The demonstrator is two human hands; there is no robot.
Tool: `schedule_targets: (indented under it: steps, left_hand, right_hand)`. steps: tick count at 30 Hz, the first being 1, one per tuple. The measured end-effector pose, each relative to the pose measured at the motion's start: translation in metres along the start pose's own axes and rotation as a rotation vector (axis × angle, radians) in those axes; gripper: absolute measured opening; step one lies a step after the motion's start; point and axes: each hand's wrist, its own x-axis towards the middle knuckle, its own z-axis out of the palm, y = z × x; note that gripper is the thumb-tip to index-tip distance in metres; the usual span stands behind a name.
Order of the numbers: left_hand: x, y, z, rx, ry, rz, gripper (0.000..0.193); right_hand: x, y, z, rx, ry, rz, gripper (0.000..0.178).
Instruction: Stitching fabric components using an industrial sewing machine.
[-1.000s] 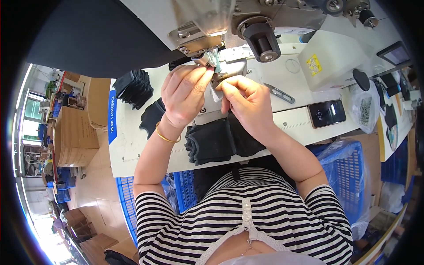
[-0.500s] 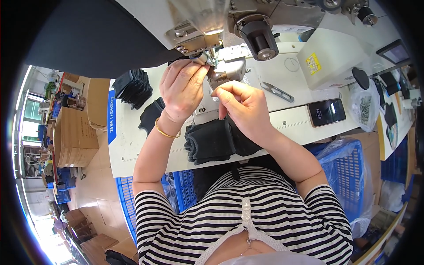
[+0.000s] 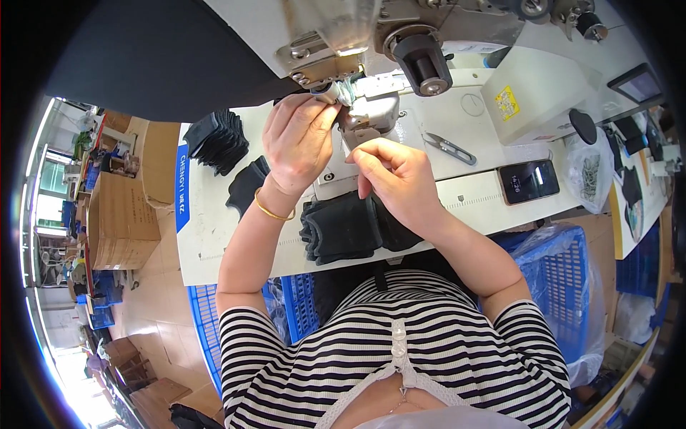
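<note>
On the white desk [image 3: 236, 236], the left hand [image 3: 299, 139] is pinching the sewing machine's needle area [image 3: 341, 91]; the right hand [image 3: 396, 179], fingers curled and holding nothing visible, is resting on black fabric pieces [image 3: 343, 227].

Left hand [image 3: 299, 136] up at the sewing machine [image 3: 371, 43], fingertips pinching a small metal part by the needle area. Right hand [image 3: 396, 175] just beside it, fingers curled, resting over a pile of black fabric pieces [image 3: 343, 229] at the near edge of the white desk [image 3: 214, 236]. Thread snips [image 3: 449, 148] and a phone [image 3: 527, 181] lie to the right. Second black stack [image 3: 218, 139] far left.
</note>
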Motion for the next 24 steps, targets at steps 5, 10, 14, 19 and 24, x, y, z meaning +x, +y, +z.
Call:
schedule_targets:
  steps: [5, 10, 14, 19, 24]
  left_hand:
    - [-0.010, 0.007, 0.003, 0.015, -0.005, -0.103, 0.034]
    - [-0.031, 0.010, 0.006, 0.044, -0.112, -0.353, 0.044]
    - [-0.033, 0.008, 0.008, -0.018, -0.186, -0.393, 0.043]
    - [-0.082, -0.017, -0.052, 0.255, -0.378, -0.430, 0.057]
    - [-0.160, -0.034, -0.135, 0.438, -0.681, -0.411, 0.061]
  right_hand:
    - [-0.005, 0.007, -0.011, -0.076, 0.067, -0.071, 0.020]
    - [-0.022, 0.058, -0.054, -0.934, 0.293, -0.355, 0.047]
    - [-0.039, 0.075, -0.057, -1.017, 0.184, -0.198, 0.058]
    - [-0.043, 0.083, -0.054, -1.024, 0.215, -0.247, 0.058]
    - [-0.043, 0.086, -0.053, -1.067, 0.256, -0.386, 0.052]
